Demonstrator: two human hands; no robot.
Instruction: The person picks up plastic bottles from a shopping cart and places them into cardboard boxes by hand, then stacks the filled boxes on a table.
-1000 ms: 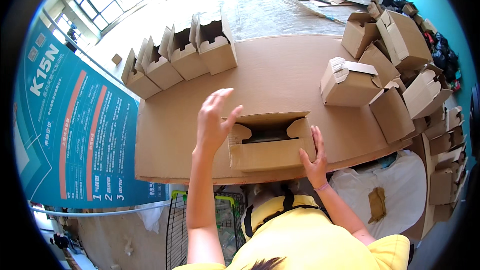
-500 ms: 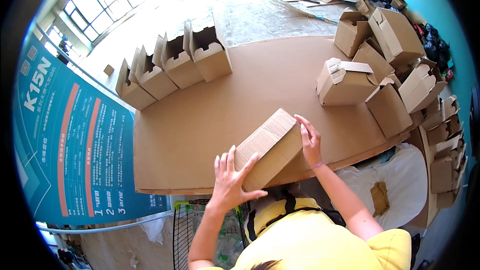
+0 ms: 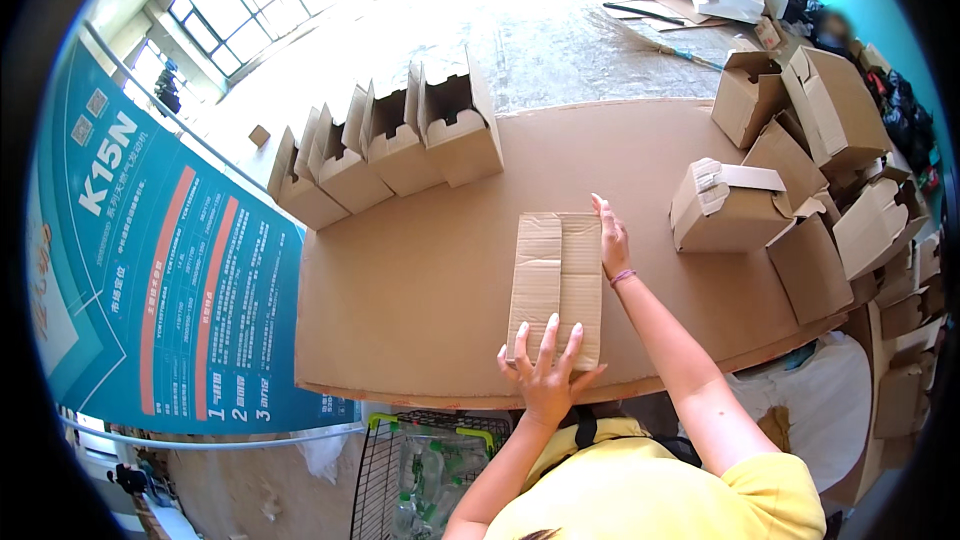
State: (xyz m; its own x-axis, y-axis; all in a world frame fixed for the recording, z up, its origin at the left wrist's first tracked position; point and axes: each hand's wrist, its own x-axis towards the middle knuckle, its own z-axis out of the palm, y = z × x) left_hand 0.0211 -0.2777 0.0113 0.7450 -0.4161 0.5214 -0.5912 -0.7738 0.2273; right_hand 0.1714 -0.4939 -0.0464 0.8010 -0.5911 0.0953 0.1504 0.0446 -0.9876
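Observation:
A closed cardboard box [image 3: 540, 260] lies on the cardboard-covered table [image 3: 400, 310] in front of me. Two corrugated flaps meet along a seam on its upper face. My left hand [image 3: 548, 380] rests over the near end of the box, its fingers spread on top and the thumb stretched out to the right. Against the right side of the box, near its far corner, lies my right hand [image 3: 613, 243] with fingers extended forward. The inside of the box is hidden.
Several open-topped boxes [image 3: 460, 145] stand in a row at the far left. More boxes [image 3: 725, 210] crowd the table's right end. A blue banner [image 3: 180, 270] stands left, and a wire basket with plastic bottles [image 3: 425, 470] sits below the front edge.
The box has turned from slanting to nearly straight away from me, and its flapped face now points up. My left hand has shifted onto its top; my right hand stays at its right side.

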